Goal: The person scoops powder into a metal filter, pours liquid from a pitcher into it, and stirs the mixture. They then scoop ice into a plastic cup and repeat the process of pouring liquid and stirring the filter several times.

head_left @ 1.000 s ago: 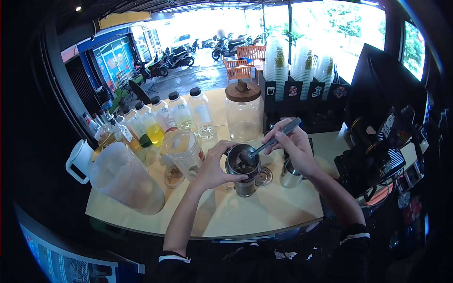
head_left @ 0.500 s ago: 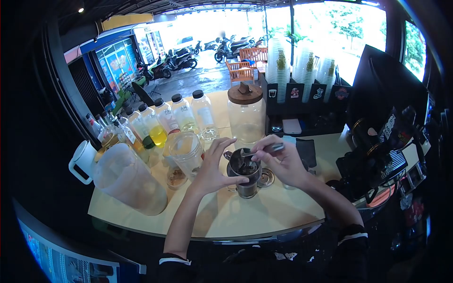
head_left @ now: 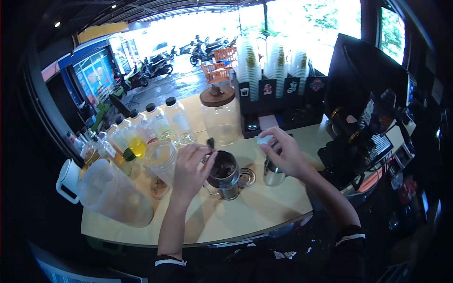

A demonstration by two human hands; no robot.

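Note:
My left hand (head_left: 191,167) pinches a spoon (head_left: 211,142) with a dark end, just beside the rim of a metal cup (head_left: 222,170). Dark, loose material lies inside this cup, which sits on top of a clear glass mug (head_left: 229,192). My right hand (head_left: 286,154) is over a steel jug (head_left: 273,175), thumb and forefinger apart; its palm hides the jug's top, so contact cannot be made out. A pale blue item (head_left: 264,140) shows behind these fingers. Between cup and jug lies a round metal lid (head_left: 246,178).
To the left stand a large cloudy pitcher (head_left: 115,195), a clear jar (head_left: 160,158) and a row of capped bottles (head_left: 179,120). Behind the cup is a wooden-lidded glass jar (head_left: 221,118). Stacked plastic cups (head_left: 247,61) rise from a black holder; dark equipment (head_left: 351,148) fills the right.
My right hand has left the spoon and the cup and moved over the steel jug. My left hand has let go of the cup and now holds the spoon. The view has turned rightward.

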